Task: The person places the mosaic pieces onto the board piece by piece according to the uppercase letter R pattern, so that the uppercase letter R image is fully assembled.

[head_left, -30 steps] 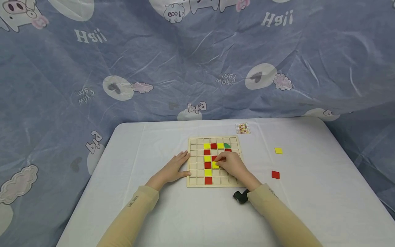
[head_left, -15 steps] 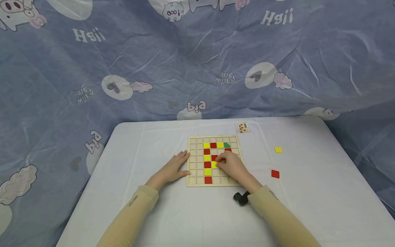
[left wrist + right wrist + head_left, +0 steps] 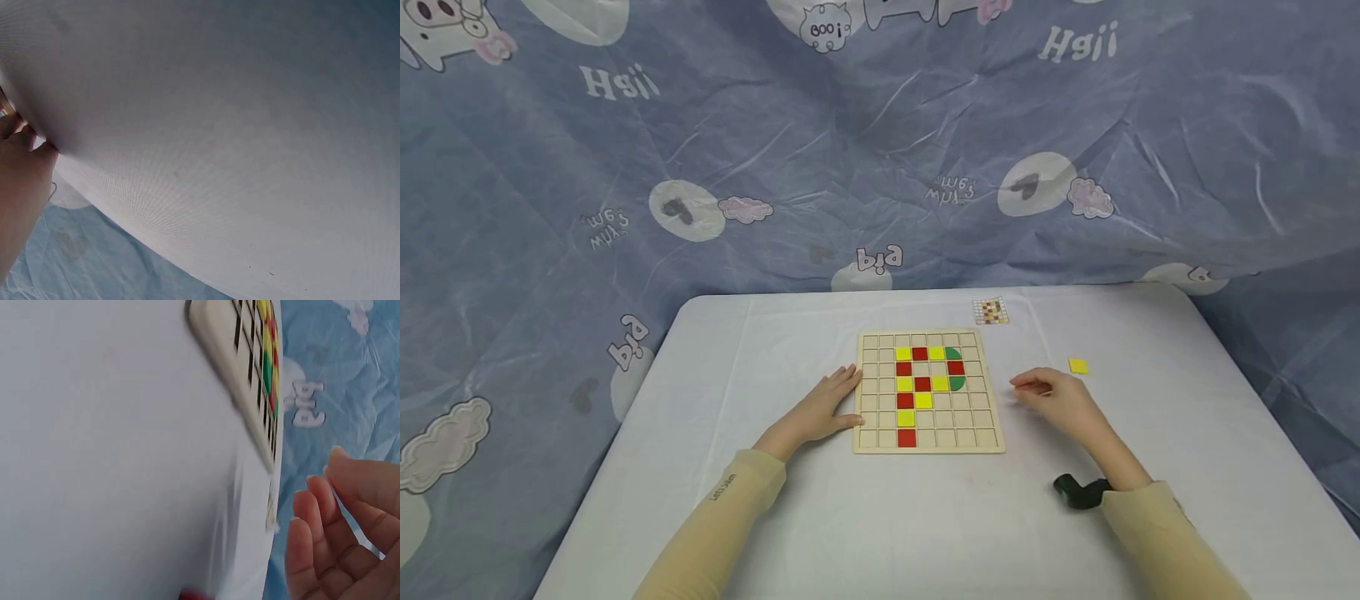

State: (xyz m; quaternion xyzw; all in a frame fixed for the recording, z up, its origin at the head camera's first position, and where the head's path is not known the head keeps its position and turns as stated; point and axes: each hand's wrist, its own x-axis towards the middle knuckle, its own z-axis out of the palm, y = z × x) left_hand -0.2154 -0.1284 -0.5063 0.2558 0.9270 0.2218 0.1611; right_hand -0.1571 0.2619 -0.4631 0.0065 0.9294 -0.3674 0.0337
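A wooden grid board [image 3: 962, 421] lies on the table with red and yellow square tiles and two round-edged green pieces [image 3: 957, 382] set in its cells. My left hand [image 3: 815, 410] rests at the board's left edge, fingers and thumb spread straight against it. To the right of the board, over the table, is my right hand [image 3: 1063, 404]. Its fingers [image 3: 299, 550] are loosely bent, and nothing shows between them and the thumb in the right wrist view. A red tile [image 3: 197, 595] peeks in at the bottom of that view; in the head view the hand hides it.
A loose yellow tile [image 3: 1078, 366] lies beyond the right hand. Behind the board is a small pattern card [image 3: 991, 311]. The black wrist camera [image 3: 1078, 492] sticks out beside the right sleeve. A patterned blue cloth [image 3: 820, 150] hangs behind the table.
My right hand has left the board and moved right, uncovering a yellow tile and a green piece. It now covers the loose red tile in the head view. The left hand has stayed put.
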